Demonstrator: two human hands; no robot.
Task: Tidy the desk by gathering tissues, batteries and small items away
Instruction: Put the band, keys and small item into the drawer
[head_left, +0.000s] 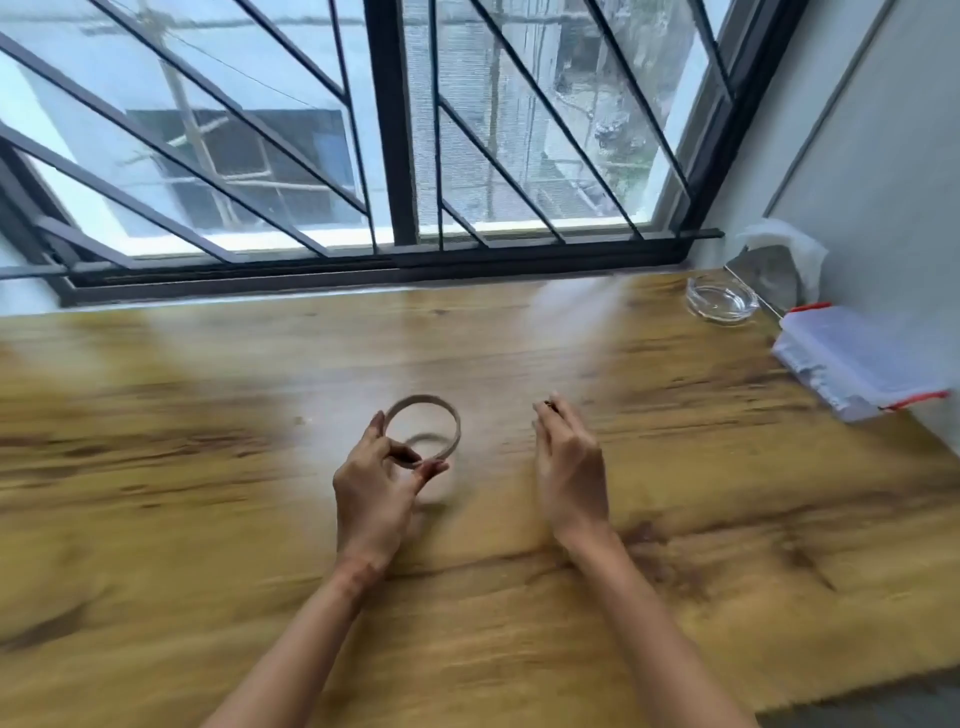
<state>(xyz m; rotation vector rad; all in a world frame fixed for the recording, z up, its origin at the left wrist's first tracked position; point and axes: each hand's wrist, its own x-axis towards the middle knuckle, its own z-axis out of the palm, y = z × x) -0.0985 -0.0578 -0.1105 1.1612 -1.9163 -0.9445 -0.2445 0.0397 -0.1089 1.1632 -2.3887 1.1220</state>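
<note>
My left hand (376, 488) grips a thin brown cardboard ring (439, 410), like an empty tape core, by its near edge and holds it tilted just above the wooden desk (208, 467). The ring's shadow lies on the wood beneath it. To the right, my right hand (569, 467) hovers edge-on with fingers stretched forward. A small dark item (549, 405) shows at its fingertips; it is too blurred to identify or to tell whether it is held.
A clear glass ashtray (722, 300) stands at the back right by the window. A translucent plastic pouch with red trim (857, 358) lies at the desk's right edge, and a grey bag (774, 270) leans in the corner. The barred window (395, 156) runs along the far edge.
</note>
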